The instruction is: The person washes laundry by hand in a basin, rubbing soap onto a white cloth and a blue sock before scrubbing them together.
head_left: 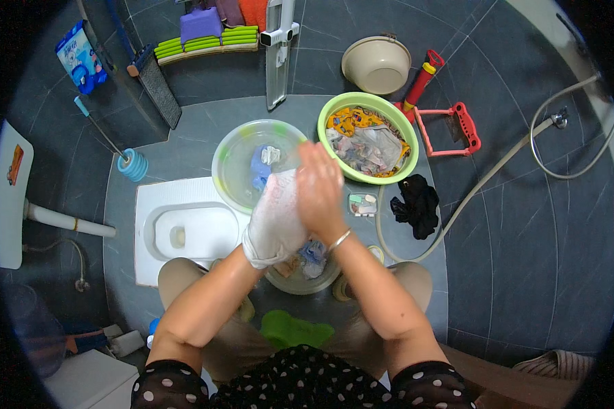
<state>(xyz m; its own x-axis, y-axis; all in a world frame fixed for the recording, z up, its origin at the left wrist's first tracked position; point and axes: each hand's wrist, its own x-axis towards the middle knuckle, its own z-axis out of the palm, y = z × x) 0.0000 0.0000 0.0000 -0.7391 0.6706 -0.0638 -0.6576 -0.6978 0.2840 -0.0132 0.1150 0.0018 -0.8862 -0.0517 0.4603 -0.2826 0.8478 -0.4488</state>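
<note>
Right grip point(322, 194) blurred, perhaps touching cloth point(278, 218).

Two hands point(320, 194), one squat toilet point(203, 230), probably four basins point(376, 68), one partly covered.

Matt cloth is seen in the white covering point(274, 221), smooth plastic in the lime basin point(363, 99) at one o'clock.

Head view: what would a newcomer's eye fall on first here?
Probably the left hand, sheathed in white cloth at the centre, with the blurred right hand beside it. Next, the lime-green basin holding patterned clothes, ahead to the right. Then the white squat toilet, on the left.
</note>
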